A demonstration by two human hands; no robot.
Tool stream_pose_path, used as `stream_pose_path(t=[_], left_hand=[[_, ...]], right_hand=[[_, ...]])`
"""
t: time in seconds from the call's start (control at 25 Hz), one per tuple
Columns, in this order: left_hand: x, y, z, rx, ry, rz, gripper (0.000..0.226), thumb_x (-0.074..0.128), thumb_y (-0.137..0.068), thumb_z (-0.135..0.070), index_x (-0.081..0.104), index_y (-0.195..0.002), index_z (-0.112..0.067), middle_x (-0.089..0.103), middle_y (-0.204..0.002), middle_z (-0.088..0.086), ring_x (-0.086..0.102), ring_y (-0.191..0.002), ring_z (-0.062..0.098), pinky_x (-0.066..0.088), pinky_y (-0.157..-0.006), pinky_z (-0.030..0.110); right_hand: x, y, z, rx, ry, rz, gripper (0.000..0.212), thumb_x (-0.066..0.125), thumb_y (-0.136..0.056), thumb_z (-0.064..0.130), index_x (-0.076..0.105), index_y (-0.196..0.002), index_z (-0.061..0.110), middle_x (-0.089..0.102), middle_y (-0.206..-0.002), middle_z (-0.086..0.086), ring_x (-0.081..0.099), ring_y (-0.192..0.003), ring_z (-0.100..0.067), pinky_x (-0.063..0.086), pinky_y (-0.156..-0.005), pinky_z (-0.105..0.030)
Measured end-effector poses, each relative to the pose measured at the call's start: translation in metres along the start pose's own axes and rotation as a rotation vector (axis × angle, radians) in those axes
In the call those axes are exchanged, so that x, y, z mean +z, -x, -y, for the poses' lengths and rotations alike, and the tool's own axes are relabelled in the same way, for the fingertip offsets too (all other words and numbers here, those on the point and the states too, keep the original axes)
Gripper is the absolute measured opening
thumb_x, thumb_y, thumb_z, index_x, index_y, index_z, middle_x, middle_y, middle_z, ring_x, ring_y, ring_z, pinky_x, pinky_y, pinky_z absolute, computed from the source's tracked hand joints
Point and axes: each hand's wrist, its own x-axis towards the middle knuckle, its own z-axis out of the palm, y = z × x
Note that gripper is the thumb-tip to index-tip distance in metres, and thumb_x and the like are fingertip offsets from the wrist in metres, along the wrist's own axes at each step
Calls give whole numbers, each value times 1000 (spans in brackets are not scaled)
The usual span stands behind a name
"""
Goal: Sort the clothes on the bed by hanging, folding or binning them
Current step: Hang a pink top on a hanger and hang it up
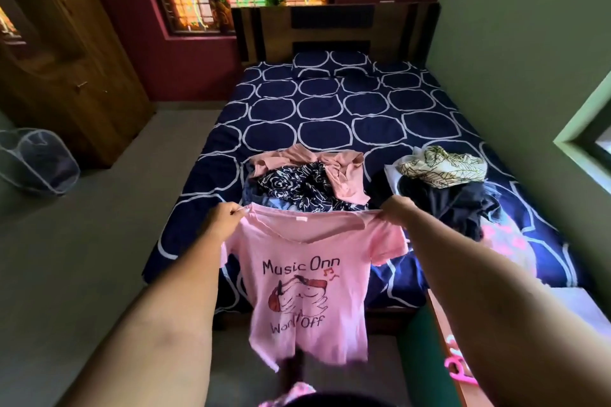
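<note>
Floor bears a mesh hamper; left hand, right hand pinch T-shirt.

Navy circle-patterned bed, pillow, two clothes piles, perhaps more rightward.

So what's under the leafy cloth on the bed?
The leafy cloth lies on a heap of dark clothes, with something white poking out at its left. Whatever is deeper in the heap is covered.

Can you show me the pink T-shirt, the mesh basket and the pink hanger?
pink T-shirt (297, 249): head view, chest above the words.
mesh basket (39, 163): head view, side wall.
pink hanger (455, 368): head view, curved part.
</note>
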Motion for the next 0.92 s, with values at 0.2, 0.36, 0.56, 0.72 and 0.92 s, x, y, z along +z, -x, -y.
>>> stream_pose_path(t=[0.2, 0.36, 0.56, 0.72, 0.92], left_hand=[[14, -41, -20, -3, -46, -49, 27, 61, -90, -40, 73, -97, -15, 71, -88, 11, 63, -83, 30, 40, -65, 27], [29, -100, -36, 84, -160, -204, 25, 62, -90, -37, 74, -97, -16, 64, -106, 11, 58, -96, 33, 47, -75, 34], [46, -181, -55, -48, -238, -116, 29, 59, -92, -40, 72, -105, -18, 68, -106, 16, 63, -96, 37, 49, -75, 36], [73, -247, -49, -97, -6, 89, 27, 53, -97, -23, 70, -100, -2, 73, -94, 15, 70, -86, 27, 56, -75, 34], [104, -280, -46, -45, -2, 343, 61, 64, -91, -23, 37, -143, -7, 53, -134, 18, 53, -121, 32, 44, -101, 41]], right_hand=[[2, -56, 2, 134, -192, -97, 23, 52, -90, 8, 69, -100, -3, 70, -75, -15, 69, -61, -25, 57, -60, -34], [-3, -115, 17, 264, -407, -144, 19, 53, -88, 5, 71, -87, -2, 61, -43, -7, 55, -28, -15, 45, -30, -23], [-10, -188, 35, 265, -476, -171, 19, 54, -86, 0, 72, -91, 3, 61, -46, -1, 55, -31, -9, 52, -42, -23], [-3, -241, 50, 255, -387, -144, 25, 58, -86, 4, 69, -108, 3, 70, -89, -14, 70, -77, -13, 57, -74, -27], [24, -271, 61, 81, -517, -121, 62, 69, -79, -2, 48, -136, 12, 50, -135, -15, 50, -120, -31, 41, -96, -35]])
